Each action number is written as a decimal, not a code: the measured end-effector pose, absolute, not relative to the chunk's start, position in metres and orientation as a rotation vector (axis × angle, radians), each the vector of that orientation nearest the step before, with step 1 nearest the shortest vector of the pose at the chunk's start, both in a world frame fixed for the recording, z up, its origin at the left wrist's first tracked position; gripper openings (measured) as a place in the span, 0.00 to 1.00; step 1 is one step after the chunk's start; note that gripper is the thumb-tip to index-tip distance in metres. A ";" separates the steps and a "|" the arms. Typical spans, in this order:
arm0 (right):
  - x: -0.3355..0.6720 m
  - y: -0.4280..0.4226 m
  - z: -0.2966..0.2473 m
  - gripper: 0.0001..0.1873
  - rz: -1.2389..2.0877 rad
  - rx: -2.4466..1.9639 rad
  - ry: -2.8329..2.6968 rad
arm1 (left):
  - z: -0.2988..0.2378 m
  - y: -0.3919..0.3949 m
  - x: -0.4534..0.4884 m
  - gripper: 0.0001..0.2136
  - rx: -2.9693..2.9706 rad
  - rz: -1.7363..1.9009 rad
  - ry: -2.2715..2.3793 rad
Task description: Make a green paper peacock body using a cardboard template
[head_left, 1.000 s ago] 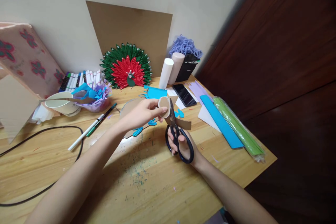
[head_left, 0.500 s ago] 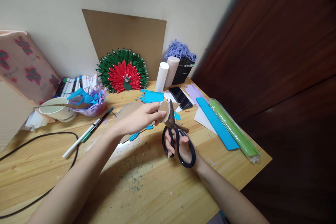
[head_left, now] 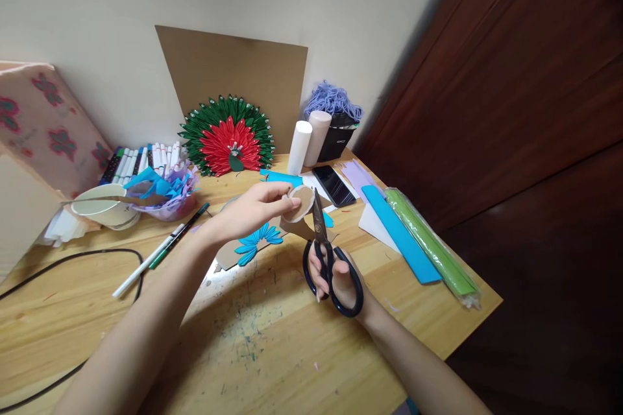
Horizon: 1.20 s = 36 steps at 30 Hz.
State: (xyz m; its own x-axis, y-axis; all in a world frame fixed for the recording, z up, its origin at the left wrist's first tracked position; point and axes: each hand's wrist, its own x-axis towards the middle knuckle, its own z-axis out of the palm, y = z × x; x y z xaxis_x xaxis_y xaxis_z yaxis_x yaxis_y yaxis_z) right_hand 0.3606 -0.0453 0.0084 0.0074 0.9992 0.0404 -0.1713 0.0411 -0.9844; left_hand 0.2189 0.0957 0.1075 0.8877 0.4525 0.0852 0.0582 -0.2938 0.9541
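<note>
The scissors (head_left: pixel 319 228) pair dull, dark metal blades with smooth, glossy black handles that look like plastic. Just left of the scissors' blades, the disc (head_left: pixel 304 196) looks like matt brown cardboard with a rough, pale edge. Below the scissors, the tabletop (head_left: pixel 292 356) is smooth wood with a soft sheen. Right of the scissors, a blue strip (head_left: pixel 402 233) looks like matt paper, and a green roll (head_left: pixel 426 243) shines under clear, wrinkled plastic. Beyond the scissors, the phone (head_left: pixel 334 186) has a glossy, glass-smooth face.

Black-handled scissors (head_left: pixel 319 227), brown cardboard disc (head_left: pixel 304 197), blue petals (head_left: pixel 252 245), green-and-red fan (head_left: pixel 226 141), pink box (head_left: pixel 29 113) with flowers (head_left: pixel 62 144), seemingly teal.
</note>
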 end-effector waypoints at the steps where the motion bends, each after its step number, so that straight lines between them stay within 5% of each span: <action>1: 0.360 -0.045 0.007 0.36 1.244 -1.043 -1.091 | 0.106 0.095 0.220 0.12 1.856 0.409 0.386; 11: 0.361 -0.047 0.010 0.33 1.169 -1.064 -1.103 | 0.106 0.104 0.218 0.13 1.856 0.495 0.396; 18: 0.367 -0.037 0.003 0.38 1.062 -1.072 -1.082 | 0.104 0.108 0.214 0.09 1.713 0.232 0.436; 25: 0.371 -0.028 0.021 0.17 0.849 -1.294 -0.962 | 0.095 0.097 0.220 0.05 1.914 0.133 0.415; 36: 0.373 -0.022 0.015 0.15 0.840 -1.174 -0.737 | 0.062 0.086 0.242 0.10 1.612 0.352 0.418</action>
State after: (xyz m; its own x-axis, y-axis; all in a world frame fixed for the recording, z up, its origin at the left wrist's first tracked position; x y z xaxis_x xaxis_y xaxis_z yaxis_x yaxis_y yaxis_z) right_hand 0.3727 -0.0222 0.0152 0.5005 0.8637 0.0596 -0.1717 0.1665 -0.9710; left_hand 0.2424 0.0863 0.0618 0.8832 0.4684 -0.0219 0.0579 -0.0627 0.9964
